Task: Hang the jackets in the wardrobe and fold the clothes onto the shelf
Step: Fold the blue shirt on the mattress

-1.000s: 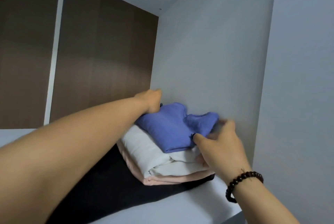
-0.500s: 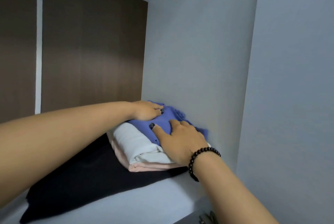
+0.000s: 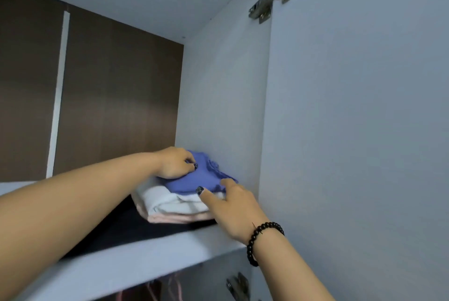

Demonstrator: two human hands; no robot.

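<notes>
Left hand (image 3: 175, 163) curled, gripping folded blue cloth garment (image 3: 194, 179) atop stack; right hand (image 3: 233, 206) fingers apparently straight, touching its edge on white wardrobe shelf (image 3: 136, 264).

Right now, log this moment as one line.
stage: stacking on shelf | left hand: resting on blue garment | right hand: at pile's front | pile: blue, white cloth, pink cloth

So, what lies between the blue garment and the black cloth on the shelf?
In the head view, a white folded garment and a pink one lie between the blue garment and black cloth.
</notes>
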